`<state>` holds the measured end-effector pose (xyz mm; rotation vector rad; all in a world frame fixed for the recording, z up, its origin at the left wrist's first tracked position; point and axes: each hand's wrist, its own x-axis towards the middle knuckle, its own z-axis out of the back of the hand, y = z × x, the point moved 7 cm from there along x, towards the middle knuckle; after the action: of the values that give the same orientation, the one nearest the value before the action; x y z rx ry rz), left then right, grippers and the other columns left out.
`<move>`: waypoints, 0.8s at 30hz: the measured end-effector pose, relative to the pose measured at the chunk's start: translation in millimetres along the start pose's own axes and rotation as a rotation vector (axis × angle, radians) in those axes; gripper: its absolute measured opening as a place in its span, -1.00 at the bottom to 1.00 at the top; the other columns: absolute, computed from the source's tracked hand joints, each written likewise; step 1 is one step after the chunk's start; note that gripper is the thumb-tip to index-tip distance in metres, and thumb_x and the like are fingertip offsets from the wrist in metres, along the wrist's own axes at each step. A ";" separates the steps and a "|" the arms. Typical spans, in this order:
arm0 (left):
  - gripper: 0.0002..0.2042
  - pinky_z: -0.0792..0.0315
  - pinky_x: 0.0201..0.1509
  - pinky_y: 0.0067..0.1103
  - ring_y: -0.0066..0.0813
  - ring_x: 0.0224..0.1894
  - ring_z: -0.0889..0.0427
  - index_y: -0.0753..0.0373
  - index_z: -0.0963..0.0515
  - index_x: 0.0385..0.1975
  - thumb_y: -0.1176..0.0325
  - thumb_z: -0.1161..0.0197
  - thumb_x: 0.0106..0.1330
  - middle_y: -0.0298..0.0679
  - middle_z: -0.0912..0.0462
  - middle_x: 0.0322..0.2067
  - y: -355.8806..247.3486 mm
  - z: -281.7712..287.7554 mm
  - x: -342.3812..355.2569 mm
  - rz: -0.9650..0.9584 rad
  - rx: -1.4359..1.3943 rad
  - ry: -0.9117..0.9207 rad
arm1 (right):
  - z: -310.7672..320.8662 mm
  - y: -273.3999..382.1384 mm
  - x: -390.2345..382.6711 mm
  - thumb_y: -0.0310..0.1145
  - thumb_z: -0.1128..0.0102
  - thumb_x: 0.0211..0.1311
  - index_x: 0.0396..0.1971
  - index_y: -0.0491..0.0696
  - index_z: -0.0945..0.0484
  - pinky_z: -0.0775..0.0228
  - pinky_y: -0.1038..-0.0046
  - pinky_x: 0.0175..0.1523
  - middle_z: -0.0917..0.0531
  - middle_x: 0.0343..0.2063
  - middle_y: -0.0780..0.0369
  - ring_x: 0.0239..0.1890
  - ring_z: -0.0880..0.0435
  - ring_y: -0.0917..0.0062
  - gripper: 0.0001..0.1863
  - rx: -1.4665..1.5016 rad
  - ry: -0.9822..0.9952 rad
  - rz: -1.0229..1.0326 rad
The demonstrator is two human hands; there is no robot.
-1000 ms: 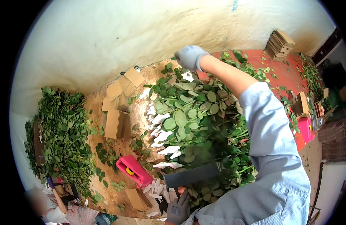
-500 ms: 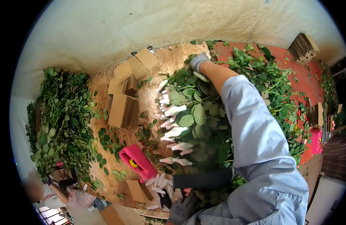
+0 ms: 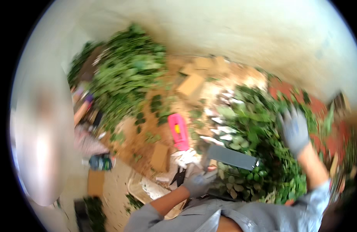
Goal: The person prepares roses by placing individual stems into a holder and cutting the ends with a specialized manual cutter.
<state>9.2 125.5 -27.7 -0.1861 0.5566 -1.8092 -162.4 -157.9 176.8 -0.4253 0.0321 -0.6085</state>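
My right hand (image 3: pixel 294 127), in a grey glove, is open with fingers apart over the right side of a heap of leafy flower stems (image 3: pixel 260 127). White-sleeved bud heads (image 3: pixel 225 129) line the heap's left end. Near my body, my gloved left hand (image 3: pixel 199 183) has its fingers stretched out and appears to hold nothing, though blur softens it. Just beyond its fingertips, a dark grey flat bar (image 3: pixel 234 157) lies across the near stems. Loose white sleeves (image 3: pixel 185 157) and black scissors-like handles (image 3: pixel 179 177) are beside that hand.
A pink tape-dispenser-like holder (image 3: pixel 179 135) and cardboard pieces (image 3: pixel 160 156) lie on the table. More cardboard (image 3: pixel 191 85) is farther back. A big leafy pile (image 3: pixel 128 69) stands left, beside a co-worker's arm (image 3: pixel 81 113). A pale basket (image 3: pixel 141 189) sits by my left forearm.
The view has swung left and is blurred. My right hand has come back from the stems' far edge to their right side, fingers now spread. My left hand stays near the grey bar.
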 end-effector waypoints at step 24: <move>-0.56 -0.48 0.26 -0.30 -0.16 0.21 -0.60 0.31 -0.55 0.20 0.35 -0.10 0.32 -0.16 -0.34 0.42 3.7 -16.7 -2.0 0.033 -0.005 0.086 | -110.7 159.2 -164.8 -0.24 -0.12 0.32 -0.09 0.00 -0.62 -0.50 0.25 -0.08 -0.64 -0.14 0.14 -0.05 -0.62 0.27 -0.74 0.033 0.384 -0.158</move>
<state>6.3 131.2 -43.7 -0.1022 0.6211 -1.7906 -227.7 10.0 -3.0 -0.2753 0.3571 -0.8393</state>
